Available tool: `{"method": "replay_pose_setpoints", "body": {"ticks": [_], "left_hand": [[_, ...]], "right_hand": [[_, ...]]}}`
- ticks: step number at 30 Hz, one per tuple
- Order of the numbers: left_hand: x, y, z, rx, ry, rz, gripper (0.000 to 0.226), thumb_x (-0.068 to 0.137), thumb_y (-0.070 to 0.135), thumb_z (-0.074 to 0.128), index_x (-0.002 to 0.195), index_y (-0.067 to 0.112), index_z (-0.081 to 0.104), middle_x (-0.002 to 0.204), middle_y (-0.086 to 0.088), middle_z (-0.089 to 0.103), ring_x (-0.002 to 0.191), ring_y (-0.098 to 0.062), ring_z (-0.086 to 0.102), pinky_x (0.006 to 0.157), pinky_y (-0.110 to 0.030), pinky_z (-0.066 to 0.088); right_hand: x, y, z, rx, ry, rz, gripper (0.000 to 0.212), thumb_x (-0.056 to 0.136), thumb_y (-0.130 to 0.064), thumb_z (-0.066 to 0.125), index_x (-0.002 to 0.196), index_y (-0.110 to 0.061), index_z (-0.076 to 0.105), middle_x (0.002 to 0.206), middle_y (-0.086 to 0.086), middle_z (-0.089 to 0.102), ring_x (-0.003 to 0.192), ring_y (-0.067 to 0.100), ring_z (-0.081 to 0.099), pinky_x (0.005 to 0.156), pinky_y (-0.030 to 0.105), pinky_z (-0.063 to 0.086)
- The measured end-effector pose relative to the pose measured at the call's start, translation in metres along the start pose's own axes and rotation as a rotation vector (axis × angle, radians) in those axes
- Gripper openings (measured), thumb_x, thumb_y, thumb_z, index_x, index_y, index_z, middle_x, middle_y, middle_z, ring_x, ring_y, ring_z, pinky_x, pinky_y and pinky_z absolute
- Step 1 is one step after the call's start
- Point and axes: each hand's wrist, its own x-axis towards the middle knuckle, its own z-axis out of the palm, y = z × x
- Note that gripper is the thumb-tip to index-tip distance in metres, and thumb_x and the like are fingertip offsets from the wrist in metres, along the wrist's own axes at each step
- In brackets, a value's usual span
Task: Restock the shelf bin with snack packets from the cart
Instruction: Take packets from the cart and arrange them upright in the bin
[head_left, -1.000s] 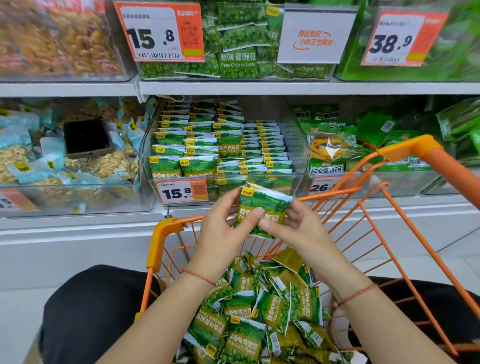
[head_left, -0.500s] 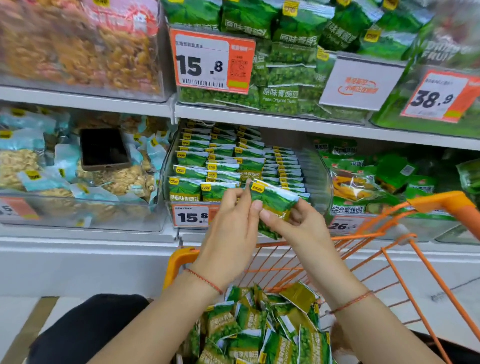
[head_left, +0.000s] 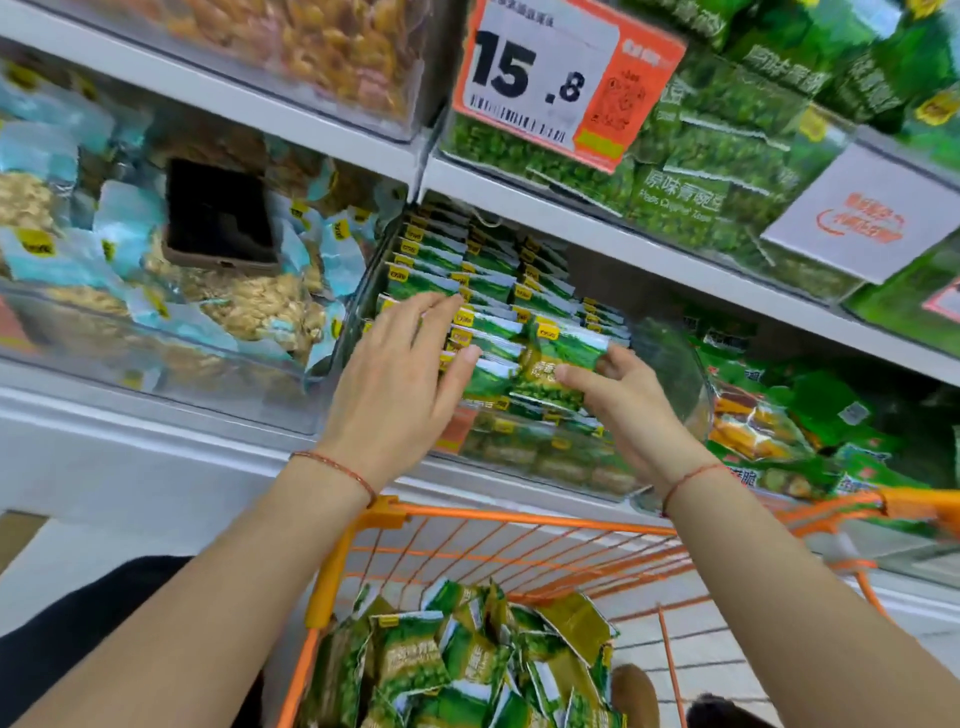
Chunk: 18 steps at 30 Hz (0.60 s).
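Both hands reach into the clear shelf bin (head_left: 670, 364) on the middle shelf; the right hand (head_left: 631, 402) grips a green snack packet (head_left: 558, 366) between thumb and curled fingers, holding it over the front rows of packets already standing in the bin; the left hand (head_left: 402, 384) is released, its fingers straight and spread, the fingertips resting against the upright rows of packets (head_left: 467, 291) on the bin's left side, just beside the held packet. Each wrist carries a thin red string bracelet. Below the hands stands the orange cart (head_left: 498, 519), its wire basket pressed close to the shelf's front edge; a loose heap of green packets (head_left: 457, 665) lies in its near end. A large orange and white price tag (head_left: 550, 78) reading 15.8 hangs on the upper shelf's bin, which holds bigger green bags (head_left: 727, 145); a white sign (head_left: 862, 218) hangs to its right. In the neighbouring bin to the left, a dark phone (head_left: 218, 218) lies on pale blue packets of nuts (head_left: 249, 306); to the right of the task's bin, mixed green and orange packets (head_left: 769, 421) fill another bin.
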Motion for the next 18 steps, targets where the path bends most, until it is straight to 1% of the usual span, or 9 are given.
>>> {"method": "replay_pose_setpoints", "body": {"ticks": [1, 3, 7, 9, 10, 12, 13, 16, 18], "left_hand": [[0.001, -0.001, -0.001, -0.016, 0.007, -0.016, 0.054, 0.099, 0.043, 0.031, 0.138, 0.008, 0.044, 0.135, -0.010, 0.048, 0.123, -0.025, 0.043, 0.102, -0.035, 0.034], [0.003, -0.001, -0.002, -0.028, 0.019, -0.040, 0.053, 0.099, 0.042, 0.032, 0.139, 0.009, 0.043, 0.136, -0.008, 0.046, 0.124, -0.025, 0.042, 0.102, -0.032, 0.031], [0.005, -0.001, -0.005, -0.037, 0.054, -0.032, 0.050, 0.100, 0.039, 0.034, 0.138, 0.009, 0.044, 0.136, -0.009, 0.047, 0.124, -0.022, 0.040, 0.102, -0.026, 0.026], [0.005, 0.000, -0.006, -0.051, 0.077, -0.019, 0.048, 0.100, 0.038, 0.035, 0.137, 0.009, 0.045, 0.134, -0.009, 0.047, 0.123, -0.021, 0.039, 0.101, -0.024, 0.025], [0.005, 0.001, -0.006, -0.056, 0.082, -0.014, 0.048, 0.100, 0.037, 0.035, 0.137, 0.008, 0.045, 0.134, -0.009, 0.047, 0.122, -0.020, 0.039, 0.101, -0.023, 0.024], [0.004, 0.004, -0.005, -0.067, 0.076, -0.010, 0.049, 0.099, 0.038, 0.035, 0.137, 0.008, 0.045, 0.135, -0.009, 0.047, 0.122, -0.020, 0.038, 0.101, -0.022, 0.025], [0.004, 0.005, -0.003, -0.073, 0.064, -0.011, 0.050, 0.099, 0.038, 0.034, 0.137, 0.007, 0.045, 0.135, -0.009, 0.046, 0.122, -0.020, 0.038, 0.101, -0.022, 0.025], [0.004, 0.007, -0.001, -0.081, 0.045, -0.012, 0.051, 0.099, 0.040, 0.032, 0.138, 0.008, 0.044, 0.136, -0.008, 0.045, 0.123, -0.021, 0.039, 0.100, -0.024, 0.027], [0.004, 0.007, 0.001, -0.076, 0.041, 0.001, 0.052, 0.099, 0.040, 0.032, 0.138, 0.008, 0.044, 0.136, -0.009, 0.045, 0.123, -0.022, 0.039, 0.100, -0.025, 0.027]], "right_hand": [[0.003, 0.002, 0.002, -0.010, -0.022, 0.013, 0.089, 0.082, -0.021, 0.073, 0.151, -0.009, 0.017, 0.155, 0.009, 0.026, 0.137, 0.017, 0.032, 0.106, 0.031, 0.033], [0.007, 0.006, 0.004, -0.040, -0.027, 0.014, 0.086, 0.084, -0.017, 0.072, 0.151, -0.009, 0.019, 0.156, 0.008, 0.025, 0.140, 0.019, 0.030, 0.101, 0.026, 0.031], [0.012, 0.014, 0.005, -0.070, 0.088, -0.047, 0.073, 0.086, -0.014, 0.069, 0.148, -0.010, 0.031, 0.150, 0.009, 0.036, 0.134, 0.022, 0.039, 0.097, 0.028, 0.036], [0.010, 0.015, 0.011, -0.153, 0.064, -0.068, 0.071, 0.087, -0.013, 0.068, 0.149, -0.012, 0.031, 0.148, 0.008, 0.040, 0.134, 0.024, 0.040, 0.098, 0.026, 0.036], [0.010, 0.017, 0.016, -0.208, 0.042, -0.084, 0.071, 0.088, -0.013, 0.067, 0.149, -0.012, 0.031, 0.145, 0.007, 0.045, 0.133, 0.024, 0.043, 0.101, 0.027, 0.037], [0.012, 0.020, 0.025, -0.295, 0.041, -0.126, 0.069, 0.088, -0.016, 0.067, 0.148, -0.013, 0.032, 0.136, 0.006, 0.054, 0.126, 0.025, 0.050, 0.104, 0.037, 0.042], [0.012, 0.021, 0.027, -0.336, 0.063, -0.138, 0.069, 0.089, -0.019, 0.066, 0.149, -0.013, 0.032, 0.135, 0.006, 0.055, 0.124, 0.026, 0.051, 0.102, 0.038, 0.044], [0.011, 0.017, 0.030, -0.443, 0.101, -0.125, 0.072, 0.092, -0.028, 0.063, 0.151, -0.013, 0.025, 0.136, 0.010, 0.053, 0.118, 0.026, 0.053, 0.091, 0.034, 0.045], [0.009, 0.015, 0.028, -0.516, 0.069, -0.117, 0.072, 0.092, -0.035, 0.061, 0.150, -0.012, 0.026, 0.127, 0.013, 0.058, 0.109, 0.027, 0.058, 0.087, 0.038, 0.051]]}}
